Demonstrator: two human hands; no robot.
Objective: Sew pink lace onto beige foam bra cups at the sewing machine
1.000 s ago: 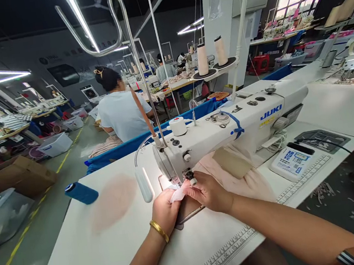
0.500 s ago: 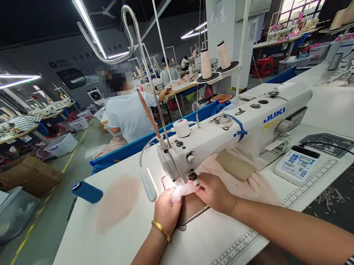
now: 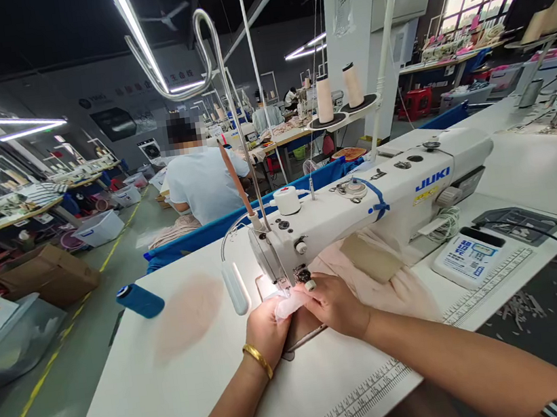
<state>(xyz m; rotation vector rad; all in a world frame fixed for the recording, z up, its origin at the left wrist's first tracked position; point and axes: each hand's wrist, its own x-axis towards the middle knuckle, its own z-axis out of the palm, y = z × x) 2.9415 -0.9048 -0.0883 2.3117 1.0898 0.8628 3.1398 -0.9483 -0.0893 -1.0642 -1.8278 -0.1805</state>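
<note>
A white sewing machine (image 3: 390, 200) stands on a white table (image 3: 144, 397). Right under its needle lies a small pale pink fabric piece (image 3: 288, 305), brightly lit. My left hand (image 3: 265, 332), with a gold bangle on the wrist, pinches the piece from the left with closed fingers. My right hand (image 3: 336, 305) grips the same piece from the right, just in front of the presser foot. More pink fabric (image 3: 396, 289) is bunched under the machine's arm behind my right hand.
A blue thread spool (image 3: 139, 300) lies on the table's left part. A control panel (image 3: 470, 258) sits to the right of the machine. Two cream thread cones (image 3: 338, 91) stand behind it. A person in a light shirt (image 3: 206, 180) sits at the station ahead.
Both hands stay on the pink piece at the needle, shifting it only slightly. The view has drifted a little to the left and down.
</note>
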